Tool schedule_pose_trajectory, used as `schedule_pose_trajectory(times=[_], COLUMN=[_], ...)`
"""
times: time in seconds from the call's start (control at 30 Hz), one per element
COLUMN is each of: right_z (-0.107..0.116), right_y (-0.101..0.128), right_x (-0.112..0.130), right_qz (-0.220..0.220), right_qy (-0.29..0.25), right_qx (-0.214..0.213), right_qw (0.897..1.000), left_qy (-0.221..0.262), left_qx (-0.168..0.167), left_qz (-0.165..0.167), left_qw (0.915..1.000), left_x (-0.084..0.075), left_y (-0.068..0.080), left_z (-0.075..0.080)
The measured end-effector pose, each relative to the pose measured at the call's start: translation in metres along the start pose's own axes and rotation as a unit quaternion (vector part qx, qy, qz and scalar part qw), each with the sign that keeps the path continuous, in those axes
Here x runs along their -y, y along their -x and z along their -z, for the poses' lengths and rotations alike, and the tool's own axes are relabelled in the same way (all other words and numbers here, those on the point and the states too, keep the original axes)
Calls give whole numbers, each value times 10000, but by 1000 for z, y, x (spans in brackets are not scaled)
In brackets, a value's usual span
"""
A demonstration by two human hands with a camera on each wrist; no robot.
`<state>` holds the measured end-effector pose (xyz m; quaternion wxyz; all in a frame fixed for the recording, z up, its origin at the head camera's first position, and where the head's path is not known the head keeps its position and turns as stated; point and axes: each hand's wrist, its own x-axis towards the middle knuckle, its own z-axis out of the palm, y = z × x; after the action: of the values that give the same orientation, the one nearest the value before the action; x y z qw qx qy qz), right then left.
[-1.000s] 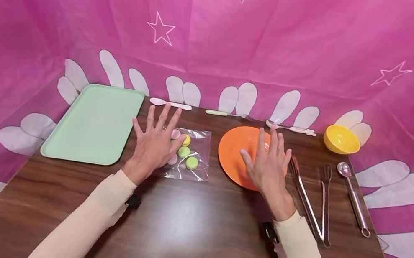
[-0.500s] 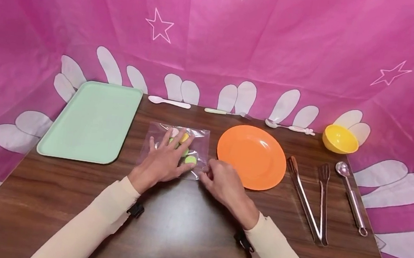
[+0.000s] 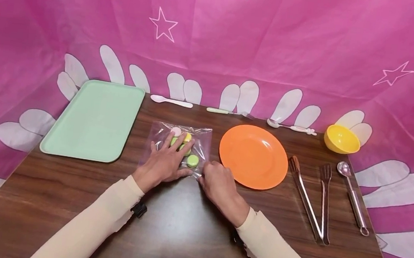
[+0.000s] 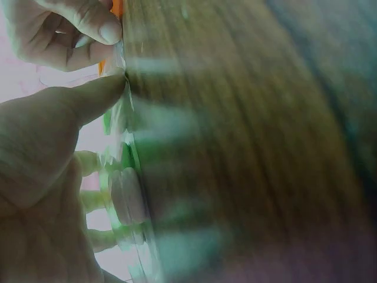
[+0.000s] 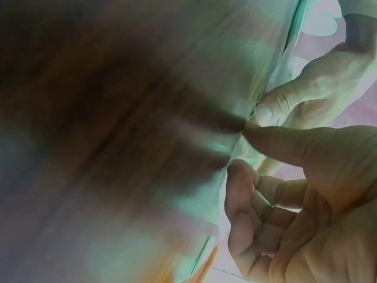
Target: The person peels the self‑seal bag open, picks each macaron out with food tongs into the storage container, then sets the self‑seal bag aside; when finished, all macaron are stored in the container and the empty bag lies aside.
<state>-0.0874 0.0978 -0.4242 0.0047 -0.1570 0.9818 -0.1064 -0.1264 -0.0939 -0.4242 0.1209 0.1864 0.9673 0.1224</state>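
A clear plastic bag [image 3: 204,139] lies on the wooden table, with several macarons inside, among them a light green one [image 3: 192,160], a yellow one [image 3: 187,137] and a pink one [image 3: 176,131]. My left hand [image 3: 163,161] rests flat over the bag, fingers spread across the macarons and partly hiding them. Its thumb [image 4: 97,97] reaches along the bag's near edge. With curled fingers, my right hand [image 3: 220,185] pinches the bag's near right corner, close to the left thumb. The corner itself is hidden under that hand in the head view.
An orange plate [image 3: 253,157] sits right of the bag, a mint-green tray [image 3: 92,121] to the left. Tongs [image 3: 307,202], a metal scoop [image 3: 353,197] and a yellow bowl [image 3: 342,140] stand at right. A pink spoon [image 3: 172,101] and other cutlery line the back edge.
Both hands were raised and spread, the right over the plate. The left has come down onto the bag; the right has moved left to its near corner and taken hold there.
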Motion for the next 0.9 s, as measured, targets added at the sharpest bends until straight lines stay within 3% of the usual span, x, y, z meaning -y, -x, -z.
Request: schedule_pose_trajectory(times=[0.47,0.8,0.9], right_z=[-5,-25,-23], right_y=[-3,-9,-7], right_x=[-4,-39,-48], right_qz=[298,-524,-711], right_qy=[158,-667,-820], right_qx=[-116,579,534], right_qw=[9994,9947,9927], left_qy=[-43,55,55], left_qx=[215,378,421], left_qz=[130,243,286], left_qw=[9997,9990,9987], left_x=[0,2,4], left_y=[-5,-5,-5], left_z=[0,-1,-1])
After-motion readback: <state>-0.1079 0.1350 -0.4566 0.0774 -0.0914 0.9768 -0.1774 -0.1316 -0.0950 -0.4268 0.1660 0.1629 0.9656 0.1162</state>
